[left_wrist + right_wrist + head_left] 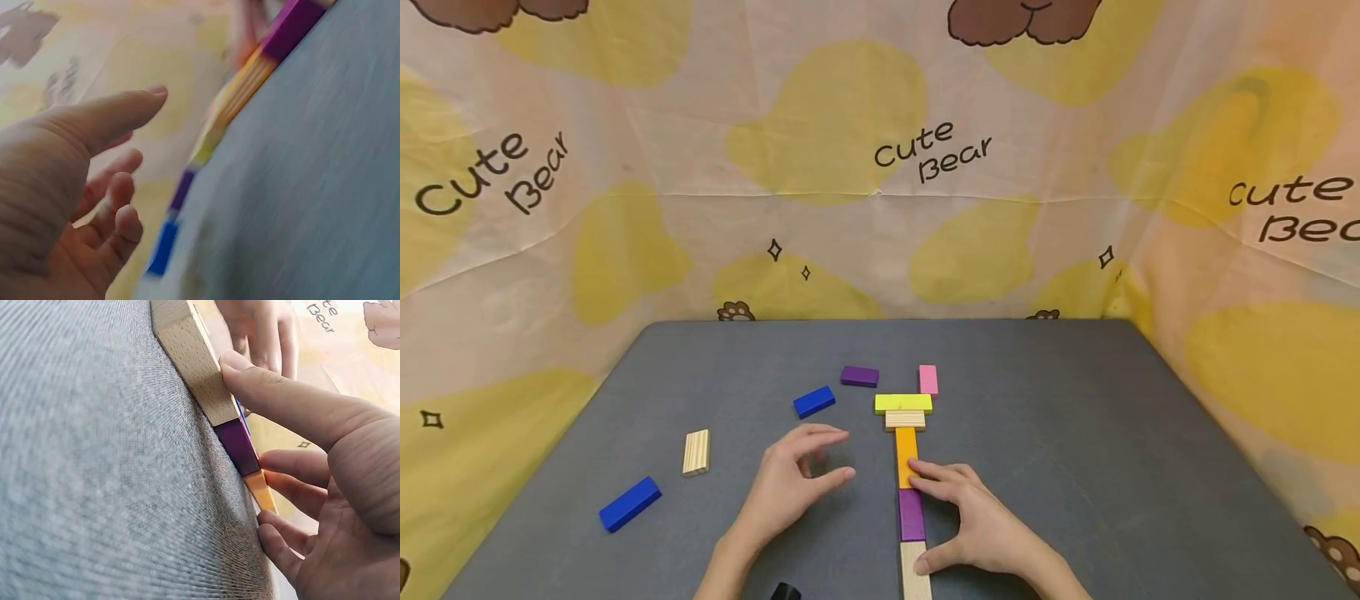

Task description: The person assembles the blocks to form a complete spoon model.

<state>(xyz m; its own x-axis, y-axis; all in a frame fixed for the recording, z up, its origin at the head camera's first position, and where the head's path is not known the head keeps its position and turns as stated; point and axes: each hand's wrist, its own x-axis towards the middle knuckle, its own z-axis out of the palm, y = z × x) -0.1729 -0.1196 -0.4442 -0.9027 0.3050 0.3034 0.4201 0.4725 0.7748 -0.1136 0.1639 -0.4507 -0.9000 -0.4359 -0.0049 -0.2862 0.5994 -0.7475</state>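
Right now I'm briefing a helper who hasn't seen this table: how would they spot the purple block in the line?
On the grey table, a straight line of blocks runs toward the person. The purple block lies there, between orange and plain wood, beside the right hand. The other purple piece lies loose.

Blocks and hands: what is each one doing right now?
Left hand: open, hovering, holding nothing.
Right hand: fingers straight, touching the line of blocks.
Orange block: flat, in the line.
Purple block: flat, in the line.
Yellow block: flat, crosswise.
Two blue blocks: lying loose.
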